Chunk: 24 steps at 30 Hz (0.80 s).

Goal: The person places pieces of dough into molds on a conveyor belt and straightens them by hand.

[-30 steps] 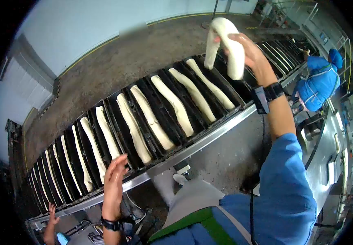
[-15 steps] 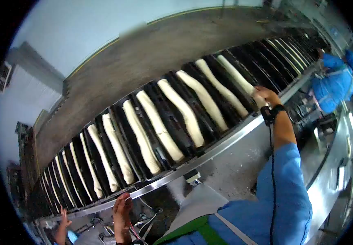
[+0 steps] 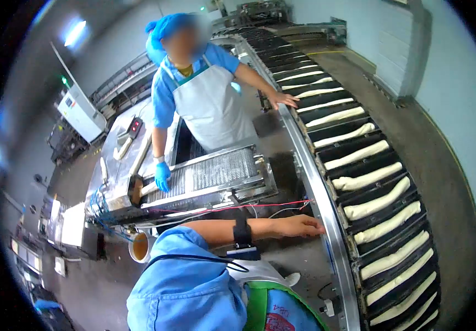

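Observation:
My left hand (image 3: pixel 299 226) has its fingers curled together at the inner edge of the metal rail (image 3: pixel 327 220). It seems to hold nothing; whether the fingertips touch the rail I cannot tell. A dark band with a device (image 3: pixel 243 234) is strapped on that wrist. Beyond the rail, black troughs (image 3: pixel 392 251) run along a curved conveyor, each bearing a long pale dough strip. One dough strip (image 3: pixel 382 207) lies across from my fingers. My right hand is out of view.
A co-worker (image 3: pixel 213 99) stands farther along, a bare hand at the rail and a gloved hand (image 3: pixel 162 176) over a mesh belt machine (image 3: pixel 210 171). A red cord (image 3: pixel 260 206) crosses near my arm. A bucket (image 3: pixel 140 247) stands on the floor at left.
My view has swung left, so the conveyor now runs away along the right side. My right hand, earlier on a dough strip, has left the view. The co-worker at left is now fully visible.

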Tool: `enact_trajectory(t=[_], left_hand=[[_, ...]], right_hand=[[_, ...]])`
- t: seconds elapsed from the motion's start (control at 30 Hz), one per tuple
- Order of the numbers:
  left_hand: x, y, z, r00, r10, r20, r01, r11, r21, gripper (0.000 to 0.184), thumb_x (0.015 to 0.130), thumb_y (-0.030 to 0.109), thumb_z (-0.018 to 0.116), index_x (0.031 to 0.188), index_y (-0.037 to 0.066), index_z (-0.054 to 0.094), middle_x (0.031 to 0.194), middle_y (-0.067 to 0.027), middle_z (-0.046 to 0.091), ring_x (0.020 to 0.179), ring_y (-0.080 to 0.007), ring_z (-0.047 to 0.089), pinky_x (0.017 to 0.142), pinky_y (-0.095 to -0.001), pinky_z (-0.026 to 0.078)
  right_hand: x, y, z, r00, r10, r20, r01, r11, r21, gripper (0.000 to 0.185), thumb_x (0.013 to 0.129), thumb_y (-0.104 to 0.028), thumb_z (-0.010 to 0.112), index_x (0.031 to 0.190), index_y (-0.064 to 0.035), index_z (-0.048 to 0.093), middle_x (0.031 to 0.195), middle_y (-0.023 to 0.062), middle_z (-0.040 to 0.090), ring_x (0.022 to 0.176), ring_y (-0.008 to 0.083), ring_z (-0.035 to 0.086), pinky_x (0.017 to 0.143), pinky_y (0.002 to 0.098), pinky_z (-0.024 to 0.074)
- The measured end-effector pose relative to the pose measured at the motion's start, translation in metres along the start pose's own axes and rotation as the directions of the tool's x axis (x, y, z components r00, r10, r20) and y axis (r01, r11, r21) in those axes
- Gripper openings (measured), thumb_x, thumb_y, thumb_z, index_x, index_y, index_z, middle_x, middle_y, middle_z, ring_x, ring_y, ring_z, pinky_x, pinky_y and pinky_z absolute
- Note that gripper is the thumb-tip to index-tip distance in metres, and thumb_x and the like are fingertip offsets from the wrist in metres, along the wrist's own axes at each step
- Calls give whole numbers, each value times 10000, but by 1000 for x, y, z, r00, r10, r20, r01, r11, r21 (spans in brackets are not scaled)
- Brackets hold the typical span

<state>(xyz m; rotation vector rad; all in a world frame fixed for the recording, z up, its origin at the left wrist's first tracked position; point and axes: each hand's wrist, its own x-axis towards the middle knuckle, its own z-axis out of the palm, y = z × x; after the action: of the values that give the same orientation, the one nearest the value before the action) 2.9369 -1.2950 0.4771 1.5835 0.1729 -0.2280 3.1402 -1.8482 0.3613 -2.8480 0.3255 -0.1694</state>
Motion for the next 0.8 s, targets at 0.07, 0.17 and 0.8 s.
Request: enact_trajectory(t=[0.07,0.17,0.8], left_hand=[[-29,-8,-19,993,-78,-84,69,993,-100,289,826,241,452,1056,76,513,958,11,509,853,-86,443,720,-234,368],[-70,-32,-47,967,-75,-242,40,988,-149,282,832,251,451,1055,91,512,963,15,505,858,-84,436,726,-239,362],[-317,-115,-166,576,-290,-765,-73,913,-402,267,833,141,421,1075,45,481,1064,-40,483,976,-139,424,816,-259,342]], right_hand=[[1,-13,3,1000,-17,-14,17,1000,-9,647,707,-376,563,1204,-15,361,1171,152,414,1047,242,409,853,333,351],[10,-34,6,998,-32,-53,31,999,-6,643,722,-381,550,1209,-12,351,1182,156,404,1064,248,398,860,339,347],[-149,-581,-156,400,-914,-71,595,200,779,647,778,-347,494,1302,-117,193,1346,79,195,1230,229,191,983,392,187]])
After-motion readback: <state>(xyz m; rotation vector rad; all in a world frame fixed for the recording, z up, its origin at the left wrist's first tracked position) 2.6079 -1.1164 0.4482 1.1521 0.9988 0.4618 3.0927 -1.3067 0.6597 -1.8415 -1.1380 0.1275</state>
